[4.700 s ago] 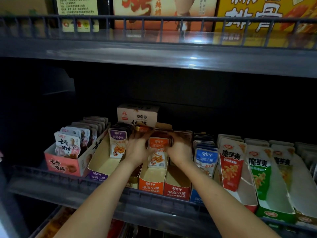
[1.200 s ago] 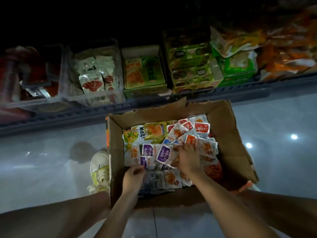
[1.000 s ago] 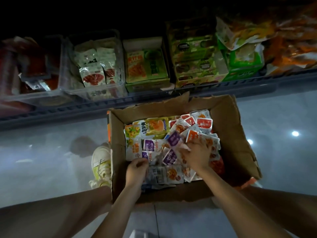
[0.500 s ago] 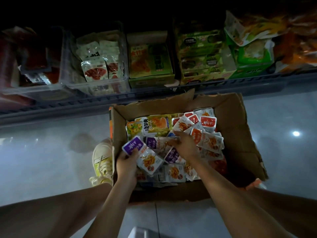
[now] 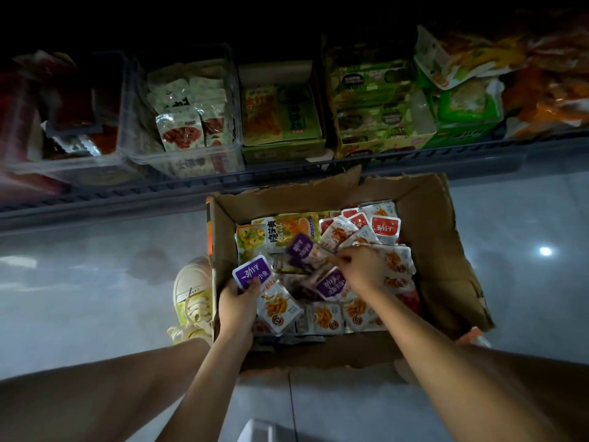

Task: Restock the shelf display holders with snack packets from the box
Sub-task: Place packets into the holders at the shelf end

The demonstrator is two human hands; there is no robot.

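An open cardboard box (image 5: 446,250) sits on the floor, full of small snack packets in purple, red, orange and yellow-green. My left hand (image 5: 237,306) grips a purple-topped packet (image 5: 255,275) lifted over the box's left side. My right hand (image 5: 361,266) is in the middle of the pile and pinches another purple packet (image 5: 302,250) raised a little off the heap. A third purple packet (image 5: 331,283) lies just below that hand.
A low shelf rail (image 5: 255,183) runs behind the box, with clear bins (image 5: 188,122) and green display cartons (image 5: 280,122) of other snacks. A pale shoe (image 5: 192,291) stands against the box's left wall. Glossy grey floor lies on both sides.
The view went from the upper shelf holders down to the box. My left hand picked a purple packet out of the pile; my right hand has now lifted a second purple one.
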